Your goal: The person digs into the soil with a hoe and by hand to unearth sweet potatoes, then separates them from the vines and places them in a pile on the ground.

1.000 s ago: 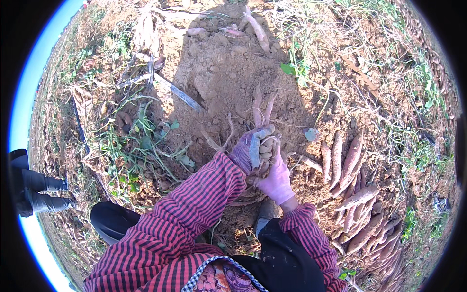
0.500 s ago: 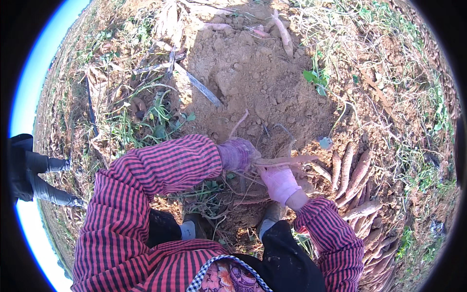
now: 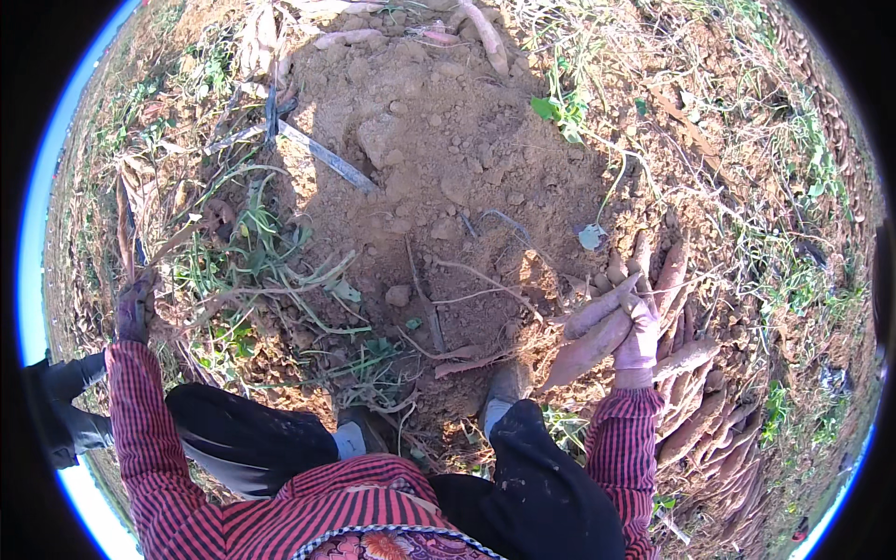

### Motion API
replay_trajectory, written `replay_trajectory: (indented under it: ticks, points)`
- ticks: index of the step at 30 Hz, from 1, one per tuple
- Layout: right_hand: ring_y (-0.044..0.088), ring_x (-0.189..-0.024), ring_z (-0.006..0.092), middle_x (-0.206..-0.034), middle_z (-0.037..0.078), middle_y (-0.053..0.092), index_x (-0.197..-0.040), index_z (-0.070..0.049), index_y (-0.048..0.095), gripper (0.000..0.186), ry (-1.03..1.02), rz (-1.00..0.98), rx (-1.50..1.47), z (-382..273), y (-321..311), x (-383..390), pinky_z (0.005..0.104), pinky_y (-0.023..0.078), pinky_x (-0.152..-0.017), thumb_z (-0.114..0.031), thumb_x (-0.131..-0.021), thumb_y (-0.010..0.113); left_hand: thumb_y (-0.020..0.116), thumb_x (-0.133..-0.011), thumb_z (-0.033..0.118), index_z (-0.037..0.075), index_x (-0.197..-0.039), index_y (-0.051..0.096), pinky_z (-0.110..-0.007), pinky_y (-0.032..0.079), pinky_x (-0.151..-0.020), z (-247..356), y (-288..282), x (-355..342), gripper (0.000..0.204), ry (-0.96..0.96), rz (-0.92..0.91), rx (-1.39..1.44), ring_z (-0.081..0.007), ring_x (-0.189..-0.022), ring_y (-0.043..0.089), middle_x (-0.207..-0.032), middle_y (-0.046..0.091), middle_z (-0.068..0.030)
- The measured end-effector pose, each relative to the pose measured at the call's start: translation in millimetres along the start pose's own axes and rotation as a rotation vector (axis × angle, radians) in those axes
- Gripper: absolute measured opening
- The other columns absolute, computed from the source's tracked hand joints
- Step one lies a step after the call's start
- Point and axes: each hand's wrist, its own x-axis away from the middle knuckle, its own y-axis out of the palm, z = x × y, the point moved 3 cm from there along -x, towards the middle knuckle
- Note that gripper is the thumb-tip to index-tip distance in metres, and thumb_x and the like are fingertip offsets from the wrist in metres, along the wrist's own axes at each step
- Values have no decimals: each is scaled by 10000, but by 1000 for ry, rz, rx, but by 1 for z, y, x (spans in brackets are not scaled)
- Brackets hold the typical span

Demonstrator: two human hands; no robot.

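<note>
My right hand (image 3: 638,338), in a pink glove, is closed around sweet potatoes at the pile on the right. Two of them, a thick sweet potato (image 3: 586,353) and a slimmer one above it, point left out of my grip. Beneath and beside the hand lies a row of dug sweet potatoes (image 3: 691,359), heaped toward the lower right. Far to the left, my left hand (image 3: 135,310), in a dusty purple glove, is closed on a thin brown stalk (image 3: 175,241) that sticks up past the fingers. Its fingertips are partly blurred.
Bare loose soil (image 3: 439,140) lies ahead of my feet, with a grey strip (image 3: 329,157) across it. More sweet potatoes (image 3: 483,35) rest at the far end. Green vines (image 3: 257,238) tangle on the left. Another person's legs (image 3: 70,401) stand at the left edge.
My hands were together over the middle, among thin roots. They have parted: the left has swung far left with the stalk, the right has moved right to the pile with sweet potatoes.
</note>
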Motion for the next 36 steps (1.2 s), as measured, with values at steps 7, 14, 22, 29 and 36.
replay_trajectory:
  ticks: [7,14,22,29,36]
  points:
    - [595,-879,256,-914,80,604,-1172,-46,512,402,8,-55,-335,1,22,3,437,503,-896,-175,-828,675,756,-783,177,101,-1467,298,-379,424,-1036,40,4,6,826,-299,28,-1738,-310,-1251,489,-1361,505,-171]
    - [602,-861,251,-866,86,601,-1085,-15,560,291,79,-259,-332,-7,80,-5,435,509,-886,-174,-862,658,668,-793,537,97,-1427,376,-407,453,-974,70,593,98,825,879,-987,-628,-333,-1106,593,-1270,570,-212]
    - [660,-840,255,-955,148,658,-1244,43,524,398,13,201,286,-85,-52,-45,340,548,-790,-148,-898,568,659,-900,271,65,-1037,660,-348,506,-681,28,625,16,247,17,-884,-416,-196,-724,608,-879,674,-64]
    - [582,-1119,280,-1216,162,597,-1225,-31,585,480,-505,272,1490,-52,22,-48,395,476,-951,-225,-809,726,607,-932,352,62,-1091,647,-340,539,-604,36,500,-14,333,-454,-661,481,-186,-696,645,-808,675,-46]
    - [582,-1098,365,-1193,208,582,-1377,-36,376,747,-342,-536,1316,93,168,-18,438,495,-891,-320,-782,728,588,-930,371,60,-1031,637,-369,532,-540,54,513,34,331,-486,-830,1324,-162,-607,629,-723,638,1]
